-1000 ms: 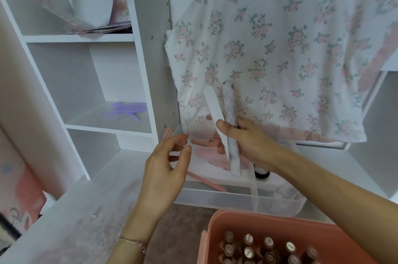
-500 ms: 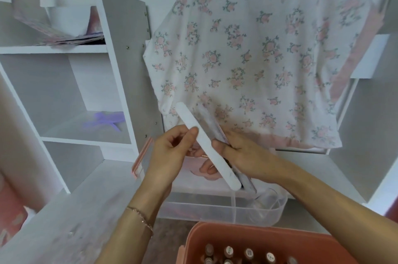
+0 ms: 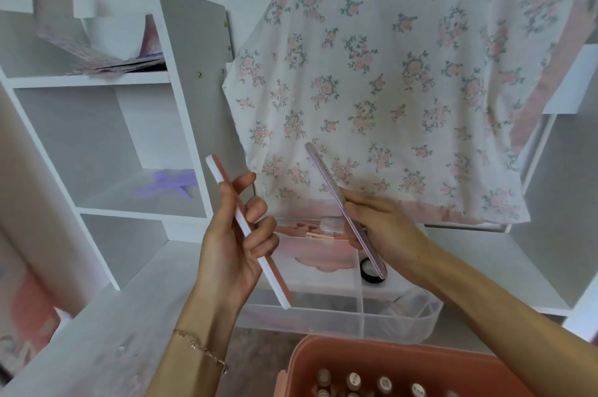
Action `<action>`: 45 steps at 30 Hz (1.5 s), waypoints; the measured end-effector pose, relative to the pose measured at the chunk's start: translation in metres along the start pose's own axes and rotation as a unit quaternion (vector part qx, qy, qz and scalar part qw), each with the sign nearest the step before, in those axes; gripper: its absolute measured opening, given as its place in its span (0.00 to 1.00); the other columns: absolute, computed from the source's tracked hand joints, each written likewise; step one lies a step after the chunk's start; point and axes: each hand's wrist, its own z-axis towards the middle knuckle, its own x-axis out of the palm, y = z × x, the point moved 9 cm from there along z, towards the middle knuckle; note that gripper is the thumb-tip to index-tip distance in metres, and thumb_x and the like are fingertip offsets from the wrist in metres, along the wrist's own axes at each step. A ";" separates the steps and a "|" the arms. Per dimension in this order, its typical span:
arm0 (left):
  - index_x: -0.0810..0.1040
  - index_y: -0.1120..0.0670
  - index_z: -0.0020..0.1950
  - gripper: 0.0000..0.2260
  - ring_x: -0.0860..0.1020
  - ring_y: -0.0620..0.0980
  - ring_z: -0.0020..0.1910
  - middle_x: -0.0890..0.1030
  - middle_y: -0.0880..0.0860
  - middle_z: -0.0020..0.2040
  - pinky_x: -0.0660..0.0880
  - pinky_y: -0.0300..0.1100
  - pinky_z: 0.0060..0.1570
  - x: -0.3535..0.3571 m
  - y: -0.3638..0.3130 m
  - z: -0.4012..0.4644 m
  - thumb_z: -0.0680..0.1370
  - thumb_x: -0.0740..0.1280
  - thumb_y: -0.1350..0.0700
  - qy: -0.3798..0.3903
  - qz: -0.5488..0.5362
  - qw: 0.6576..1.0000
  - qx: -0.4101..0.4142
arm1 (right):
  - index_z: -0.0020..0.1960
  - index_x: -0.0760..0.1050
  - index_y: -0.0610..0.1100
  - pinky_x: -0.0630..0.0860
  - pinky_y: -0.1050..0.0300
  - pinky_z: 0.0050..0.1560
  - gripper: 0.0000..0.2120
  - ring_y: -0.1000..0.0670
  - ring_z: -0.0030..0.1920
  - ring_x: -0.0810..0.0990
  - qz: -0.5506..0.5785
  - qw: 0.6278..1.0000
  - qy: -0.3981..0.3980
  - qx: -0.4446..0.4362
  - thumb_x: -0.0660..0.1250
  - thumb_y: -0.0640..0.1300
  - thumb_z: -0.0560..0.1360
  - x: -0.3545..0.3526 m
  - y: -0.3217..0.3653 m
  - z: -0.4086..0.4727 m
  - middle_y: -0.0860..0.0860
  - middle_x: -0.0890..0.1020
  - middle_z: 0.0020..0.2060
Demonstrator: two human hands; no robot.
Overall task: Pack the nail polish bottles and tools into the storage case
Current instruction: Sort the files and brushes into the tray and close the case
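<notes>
Split apart since a second ago: two files once bunched in the right hand (image 3: 385, 228), now one each, the pink-edged buffer (image 3: 249, 231) gripped by the left hand (image 3: 233, 244) and the thin grey nail file (image 3: 343, 209) pinched by the right. Both held above the clear tray (image 3: 339, 315), with the pink case (image 3: 372, 354) of polish bottles (image 3: 352, 380) below the wrists; likely sorted singly for stowing next. No brand or lettering legible anywhere, only blurred marks on the file.
</notes>
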 end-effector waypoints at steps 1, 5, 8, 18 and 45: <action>0.76 0.51 0.52 0.15 0.56 0.42 0.22 0.64 0.47 0.28 0.60 0.31 0.19 -0.002 -0.001 -0.002 0.74 0.57 0.43 -0.003 0.001 1.000 0.003 | 0.44 0.78 0.46 0.62 0.65 0.27 0.13 0.54 0.26 0.63 -0.014 1.000 -0.007 -0.016 0.55 0.36 0.79 -0.001 0.003 -0.003 0.52 0.65 0.24; 0.77 0.52 0.58 0.17 0.69 0.45 0.28 0.70 0.47 0.32 0.71 0.35 0.29 -0.003 -0.007 -0.009 0.76 0.57 0.47 0.004 -0.010 1.000 0.021 | 0.44 0.79 0.45 0.64 0.60 0.36 0.11 0.52 0.31 0.67 -0.133 0.988 -0.031 -0.069 0.58 0.39 0.78 0.001 0.022 -0.015 0.52 0.69 0.27; 0.77 0.52 0.56 0.14 0.72 0.46 0.33 0.73 0.48 0.37 0.76 0.38 0.38 -0.001 -0.016 -0.014 0.77 0.57 0.52 0.019 -0.027 0.998 0.050 | 0.51 0.79 0.53 0.68 0.62 0.38 0.11 0.57 0.31 0.71 -0.141 0.986 -0.064 -0.070 0.61 0.42 0.77 -0.002 0.025 -0.021 0.58 0.74 0.27; 0.76 0.56 0.56 0.13 0.81 0.48 0.43 0.80 0.50 0.39 0.79 0.47 0.48 -0.013 -0.022 -0.024 0.74 0.59 0.57 -0.026 -0.031 0.998 0.055 | 0.45 0.78 0.53 0.72 0.70 0.33 0.10 0.61 0.31 0.75 -0.120 0.986 -0.043 -0.103 0.67 0.38 0.72 0.017 0.032 -0.035 0.61 0.80 0.33; 0.76 0.58 0.54 0.12 0.81 0.46 0.52 0.84 0.49 0.46 0.78 0.43 0.52 -0.023 -0.039 -0.057 0.73 0.61 0.58 -0.094 -0.030 0.980 0.171 | 0.67 0.68 0.54 0.69 0.67 0.51 0.21 0.58 0.50 0.75 -0.244 0.961 0.023 -0.129 0.64 0.47 0.75 0.080 0.011 -0.056 0.53 0.79 0.51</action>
